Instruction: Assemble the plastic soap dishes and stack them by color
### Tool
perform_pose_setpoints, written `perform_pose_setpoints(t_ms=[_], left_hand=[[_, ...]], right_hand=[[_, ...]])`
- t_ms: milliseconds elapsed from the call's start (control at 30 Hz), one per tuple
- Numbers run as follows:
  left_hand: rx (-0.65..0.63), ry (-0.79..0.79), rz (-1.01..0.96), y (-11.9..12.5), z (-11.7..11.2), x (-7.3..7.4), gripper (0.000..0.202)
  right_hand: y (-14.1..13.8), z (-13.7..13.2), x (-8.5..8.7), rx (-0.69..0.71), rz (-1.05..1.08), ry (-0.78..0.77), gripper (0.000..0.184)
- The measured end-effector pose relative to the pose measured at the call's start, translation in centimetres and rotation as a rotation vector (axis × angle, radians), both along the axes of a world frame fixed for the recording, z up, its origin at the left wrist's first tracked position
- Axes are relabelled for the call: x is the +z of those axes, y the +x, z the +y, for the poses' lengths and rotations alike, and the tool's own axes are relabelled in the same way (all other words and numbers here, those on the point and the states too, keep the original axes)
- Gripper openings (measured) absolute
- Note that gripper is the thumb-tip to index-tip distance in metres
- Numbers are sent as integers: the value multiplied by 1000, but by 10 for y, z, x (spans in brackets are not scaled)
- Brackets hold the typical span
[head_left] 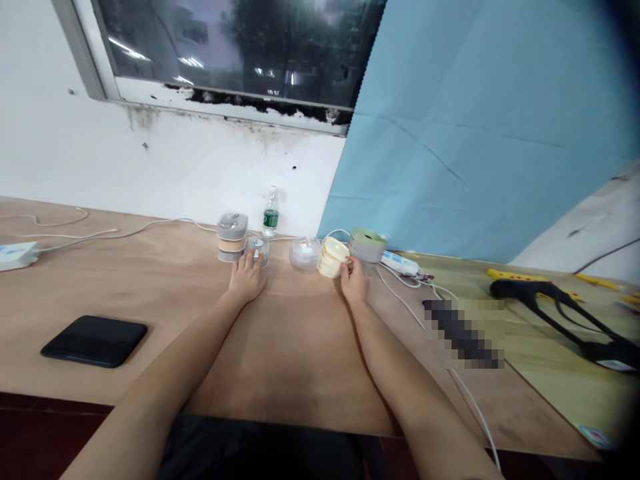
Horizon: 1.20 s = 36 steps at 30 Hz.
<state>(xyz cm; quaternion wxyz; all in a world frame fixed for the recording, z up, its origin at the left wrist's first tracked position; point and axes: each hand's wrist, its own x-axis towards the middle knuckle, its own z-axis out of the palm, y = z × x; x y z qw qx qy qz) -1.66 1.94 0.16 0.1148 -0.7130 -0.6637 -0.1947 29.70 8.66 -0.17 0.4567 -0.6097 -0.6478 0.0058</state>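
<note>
**While both arms stretch across the bench, each hand rests at a small container**

As the person leans in, both bare forearms run out over the wooden bench toward a row of small things near the wall. The left hand lies palm down on the wood, fingers loosely together and stretched forward. Its fingertips touch a small round tub with a grey lid. Just left of that tub stands a stack of tubs. Behind them, close to the wall, is a little bottle with a green label.

The right hand is curled rather than flat. Its thumb and forefinger pinch the right edge of a pile of cream discs, which leans tilted on its side rather than lying flat. A clear dome sits just left of the pile, touching or nearly so. A grey cup with a pale green rim stands right behind the fingers.

Off to the right, a white power strip lies by the cup, and a white cable trails from it toward the near edge. Farther right lie a black frame and a yellow strip. A black pad sits well apart on the left, with a white box at the far left edge. A blue sheet hangs beside the dark window.
</note>
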Motion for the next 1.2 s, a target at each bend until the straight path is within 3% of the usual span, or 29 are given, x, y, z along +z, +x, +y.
perform_pose_setpoints(t_ms=[300,400,500,733,833,1000,1100,1200], left_hand=[[-40,-16,28,-2,-1,-2,60],[-51,-33,28,-3,2,-4,61],[-69,-57,27,-4,4,-4,62],[-104,-79,14,-7,2,-3,60],[-114,-92,9,-7,2,-4,60],[-122,-98,-6,-7,2,-2,63],[-145,-26,-46,-7,-1,5,54],[-223,55,-140,-3,-13,16,46]], right_hand=[[-9,-15,6,-3,197,129,38],[-23,-29,9,93,290,175,39],[-45,-46,11,232,323,102,38],[-79,-73,17,403,182,-5,38],[-76,-67,16,428,71,-176,47],[-61,-57,15,440,-302,-401,58],[-56,-56,15,421,-369,-410,54],[-56,-56,14,420,-380,-412,39]])
